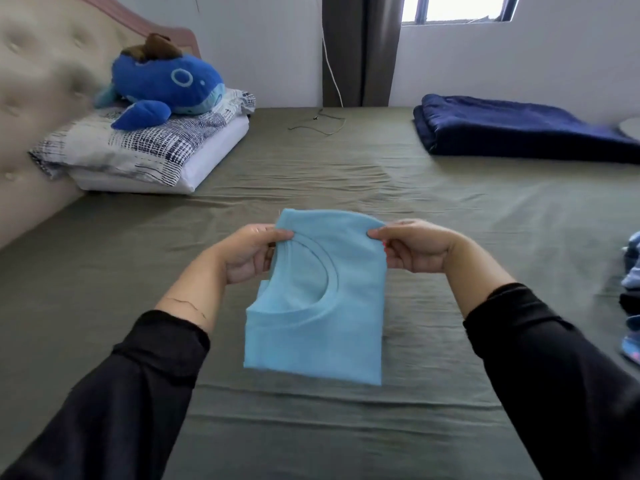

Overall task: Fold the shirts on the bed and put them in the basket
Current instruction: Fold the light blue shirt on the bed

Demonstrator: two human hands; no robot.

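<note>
— So, how far has this got?

— Nearest to us, both black sleeves reach out over the green bed (104,271). The left hand (247,252) pinches one top corner of the light blue shirt (318,306), and the right hand (415,245) pinches the other, thumbs on top of the cloth.

— Is the shirt folded?

— Mostly, I'd say. It is already a narrow rectangle with the collar showing, its lower edge lying on the sheet and its top edge lifted and bent over. One more fold, judging by that, and it is ready.

— And the basket?

— I see no basket from here, so nothing shows as put away. At the right edge there is a heap of clothes (632,299), partly cut off; I cannot tell whether those are folded or waiting.

— Farther back?

— A dark blue blanket (519,128) folded on the far right, patterned pillows (145,150) stacked on the left against the headboard, with a blue whale plush (166,84) on top. A thin cable (318,124) lies near the far edge.
</note>
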